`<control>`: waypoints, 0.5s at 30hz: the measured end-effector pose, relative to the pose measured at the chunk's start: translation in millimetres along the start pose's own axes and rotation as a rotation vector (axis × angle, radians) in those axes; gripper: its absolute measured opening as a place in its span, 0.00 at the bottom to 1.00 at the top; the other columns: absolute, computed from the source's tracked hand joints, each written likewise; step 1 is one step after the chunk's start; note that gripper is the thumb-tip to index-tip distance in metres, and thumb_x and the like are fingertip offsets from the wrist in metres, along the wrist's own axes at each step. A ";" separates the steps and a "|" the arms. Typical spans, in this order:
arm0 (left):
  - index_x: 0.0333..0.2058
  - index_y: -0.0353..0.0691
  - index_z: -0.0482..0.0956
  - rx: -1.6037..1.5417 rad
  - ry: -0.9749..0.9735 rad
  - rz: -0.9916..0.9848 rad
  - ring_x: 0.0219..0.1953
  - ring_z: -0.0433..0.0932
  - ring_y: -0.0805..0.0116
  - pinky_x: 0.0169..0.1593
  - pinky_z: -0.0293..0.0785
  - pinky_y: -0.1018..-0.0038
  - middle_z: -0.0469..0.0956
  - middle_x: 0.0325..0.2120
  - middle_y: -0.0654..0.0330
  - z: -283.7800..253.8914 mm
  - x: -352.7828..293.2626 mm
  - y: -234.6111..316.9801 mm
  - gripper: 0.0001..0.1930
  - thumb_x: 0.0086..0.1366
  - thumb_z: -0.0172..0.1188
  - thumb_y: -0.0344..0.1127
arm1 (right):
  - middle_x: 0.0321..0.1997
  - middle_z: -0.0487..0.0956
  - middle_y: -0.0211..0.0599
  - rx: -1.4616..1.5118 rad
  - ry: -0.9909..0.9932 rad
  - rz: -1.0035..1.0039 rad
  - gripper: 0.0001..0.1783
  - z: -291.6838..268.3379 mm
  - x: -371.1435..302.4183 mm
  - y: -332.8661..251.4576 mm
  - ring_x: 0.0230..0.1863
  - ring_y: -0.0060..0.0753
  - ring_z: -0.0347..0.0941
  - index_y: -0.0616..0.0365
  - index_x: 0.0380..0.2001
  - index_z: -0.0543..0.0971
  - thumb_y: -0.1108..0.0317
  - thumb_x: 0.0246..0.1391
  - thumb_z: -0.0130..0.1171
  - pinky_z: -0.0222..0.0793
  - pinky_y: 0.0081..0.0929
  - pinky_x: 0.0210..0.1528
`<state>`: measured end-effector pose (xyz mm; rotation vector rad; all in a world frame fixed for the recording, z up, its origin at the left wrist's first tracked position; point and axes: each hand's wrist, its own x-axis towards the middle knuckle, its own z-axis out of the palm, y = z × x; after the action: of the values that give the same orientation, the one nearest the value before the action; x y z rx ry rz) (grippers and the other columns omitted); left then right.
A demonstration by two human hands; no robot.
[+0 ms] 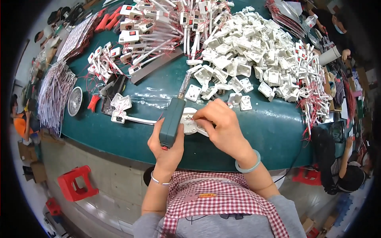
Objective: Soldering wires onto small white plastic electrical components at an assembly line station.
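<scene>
A small white plastic housing (189,122) lies on the green worktop (270,131) close to its near edge, directly in front of the person. Thin red wires (193,118) run from it to the right hand's fingertips. The right hand (222,129) rests over the housing's right side, fingers curled and pinched together on the wire end, pressing it against the part. The left hand (168,144) is wrapped tight round the dark green handle of a soldering iron (174,115), which stands nearly upright just left of the housing, its metal shaft pointing away up the worktop. Whether the iron touches the housing, I cannot tell from here.

Just beyond, a few loose white housings (240,102) sit near the right hand, and behind them rises a big heap of the same white parts (254,51). To the left lies a finished piece with a white tube (133,119), and further back a pile of assembled switch units with red buttons (158,23). A round metal dish (74,101) and red-handled cutters (94,102) sit near the left edge, beside bundles of white wire (53,95). A red plastic stool (77,183) stands on the floor below. Another person (349,174) sits at the right end of the worktop.
</scene>
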<state>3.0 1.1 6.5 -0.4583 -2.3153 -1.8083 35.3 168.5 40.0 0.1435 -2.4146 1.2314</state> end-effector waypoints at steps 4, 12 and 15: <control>0.41 0.31 0.76 0.020 -0.011 0.048 0.28 0.76 0.77 0.33 0.73 0.79 0.80 0.28 0.60 -2.2 1.5 0.7 0.15 0.55 0.68 0.23 | 0.29 0.73 0.36 -0.111 -0.014 0.027 0.07 7.2 1.3 -10.0 0.34 0.41 0.69 0.58 0.29 0.78 0.80 0.46 0.62 0.65 0.34 0.38; 0.42 0.30 0.76 0.030 0.004 0.081 0.28 0.77 0.77 0.33 0.74 0.79 0.80 0.28 0.59 -0.4 0.5 -1.1 0.16 0.55 0.68 0.22 | 0.37 0.69 0.44 -0.167 0.040 0.110 0.08 19.2 0.7 -20.7 0.38 0.48 0.68 0.66 0.33 0.73 0.82 0.47 0.59 0.69 0.38 0.39; 0.42 0.30 0.76 0.004 0.003 0.039 0.28 0.77 0.77 0.34 0.74 0.79 0.80 0.28 0.60 -0.5 -1.7 -5.2 0.16 0.55 0.68 0.22 | 0.37 0.70 0.43 -0.112 0.009 0.151 0.08 23.5 -3.3 -17.0 0.39 0.49 0.69 0.67 0.32 0.72 0.81 0.48 0.58 0.70 0.40 0.39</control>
<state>2.8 -0.7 1.3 -0.4967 -2.2912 -1.7852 35.4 139.3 39.3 -0.0788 -2.5183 1.1528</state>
